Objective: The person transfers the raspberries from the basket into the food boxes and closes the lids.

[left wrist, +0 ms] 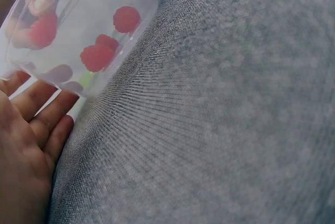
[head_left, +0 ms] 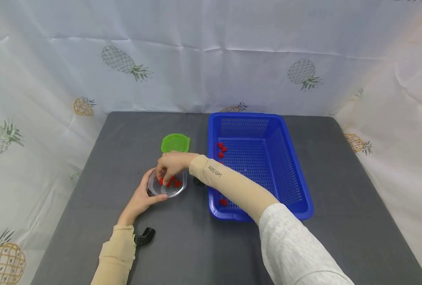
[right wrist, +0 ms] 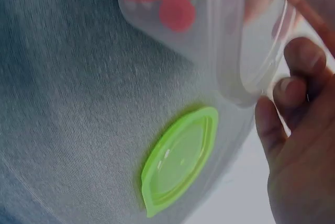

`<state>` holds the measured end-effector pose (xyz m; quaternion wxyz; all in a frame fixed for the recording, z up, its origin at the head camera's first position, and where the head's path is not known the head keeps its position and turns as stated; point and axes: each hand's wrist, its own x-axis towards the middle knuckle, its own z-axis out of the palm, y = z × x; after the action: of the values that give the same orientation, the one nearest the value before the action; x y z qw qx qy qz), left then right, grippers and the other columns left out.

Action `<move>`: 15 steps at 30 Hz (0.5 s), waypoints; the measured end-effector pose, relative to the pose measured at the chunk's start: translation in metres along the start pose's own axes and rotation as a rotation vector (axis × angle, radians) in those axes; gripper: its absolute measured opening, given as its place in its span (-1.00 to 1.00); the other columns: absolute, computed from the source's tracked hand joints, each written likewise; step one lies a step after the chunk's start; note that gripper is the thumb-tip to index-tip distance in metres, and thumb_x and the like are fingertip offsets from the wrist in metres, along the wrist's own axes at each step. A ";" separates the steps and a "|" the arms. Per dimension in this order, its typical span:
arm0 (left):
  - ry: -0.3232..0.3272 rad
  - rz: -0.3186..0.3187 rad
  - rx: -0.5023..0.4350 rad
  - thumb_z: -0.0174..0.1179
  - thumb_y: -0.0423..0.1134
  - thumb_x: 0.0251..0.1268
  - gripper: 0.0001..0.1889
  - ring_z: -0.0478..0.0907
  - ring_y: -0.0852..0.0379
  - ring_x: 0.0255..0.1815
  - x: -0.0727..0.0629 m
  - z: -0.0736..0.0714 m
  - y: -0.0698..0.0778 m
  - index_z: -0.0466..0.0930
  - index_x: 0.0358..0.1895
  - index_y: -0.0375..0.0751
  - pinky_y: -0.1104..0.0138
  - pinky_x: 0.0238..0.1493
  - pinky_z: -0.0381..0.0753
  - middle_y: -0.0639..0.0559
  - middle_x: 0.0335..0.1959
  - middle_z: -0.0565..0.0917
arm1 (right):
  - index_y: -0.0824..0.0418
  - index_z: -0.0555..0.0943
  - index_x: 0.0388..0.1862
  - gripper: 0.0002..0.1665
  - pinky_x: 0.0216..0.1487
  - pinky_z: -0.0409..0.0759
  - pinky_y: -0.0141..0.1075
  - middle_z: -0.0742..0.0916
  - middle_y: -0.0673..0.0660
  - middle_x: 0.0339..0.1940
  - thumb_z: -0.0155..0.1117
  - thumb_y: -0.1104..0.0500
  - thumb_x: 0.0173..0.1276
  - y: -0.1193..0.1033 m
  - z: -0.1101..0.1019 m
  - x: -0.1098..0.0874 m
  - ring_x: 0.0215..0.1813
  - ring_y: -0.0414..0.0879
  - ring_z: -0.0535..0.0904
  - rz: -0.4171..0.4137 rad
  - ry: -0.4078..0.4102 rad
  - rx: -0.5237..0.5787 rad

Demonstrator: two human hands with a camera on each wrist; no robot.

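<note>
A clear plastic container (head_left: 176,191) with several red raspberries (left wrist: 97,57) in it stands on the dark table, left of the middle. My left hand (head_left: 139,200) holds it from the left, thumb along the near rim and fingers round the far side. From above, my right hand (head_left: 173,163) reaches inside the container and pinches a raspberry (left wrist: 43,30) between thumb and fingertips; the left wrist view shows this through the clear wall. Just behind the container lies a green lid (head_left: 175,143), flat on the table.
To the right stands a blue plastic basket (head_left: 290,170) with perforated sides, under my right forearm. Several raspberries (head_left: 224,202) lie along its left side, partly hidden by the sleeve. A white curtain (head_left: 203,71) with pineapple prints hangs round the table (head_left: 339,221).
</note>
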<state>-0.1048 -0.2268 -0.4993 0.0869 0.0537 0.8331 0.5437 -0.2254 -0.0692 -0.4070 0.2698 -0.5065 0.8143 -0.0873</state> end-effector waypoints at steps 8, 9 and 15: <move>-0.006 0.010 -0.025 0.39 -0.21 0.00 0.02 -0.05 -0.21 0.47 0.000 0.000 0.003 -0.15 0.46 0.08 -0.25 0.33 0.00 -0.17 0.49 -0.02 | -0.26 0.69 -0.35 -0.81 -0.10 0.14 -0.34 0.41 -0.09 -0.08 0.41 -0.20 0.02 0.005 0.001 -0.001 -0.08 -0.14 0.17 0.037 0.072 -0.016; -0.006 0.008 -0.026 0.39 -0.21 0.00 0.02 -0.06 -0.20 0.48 0.000 0.000 0.003 -0.15 0.46 0.08 -0.25 0.33 0.00 -0.17 0.49 -0.02 | -0.27 0.69 -0.35 -0.81 -0.05 0.16 -0.34 0.41 -0.08 -0.01 0.40 -0.20 0.02 0.006 0.001 -0.001 -0.03 -0.14 0.17 0.042 0.070 0.012; -0.003 0.009 -0.021 0.38 -0.20 0.01 0.00 -0.03 -0.21 0.47 0.000 0.001 0.001 -0.13 0.45 0.09 -0.24 0.33 0.02 -0.18 0.48 0.00 | -0.20 0.68 -0.40 -0.88 0.34 0.17 -0.14 0.27 -0.02 0.40 0.40 -0.12 0.08 0.013 0.004 -0.001 0.34 0.01 0.09 0.069 -0.013 0.194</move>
<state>-0.1047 -0.2258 -0.4985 0.0863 0.0571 0.8270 0.5527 -0.2331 -0.0617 -0.4159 0.3259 -0.4504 0.8171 -0.1529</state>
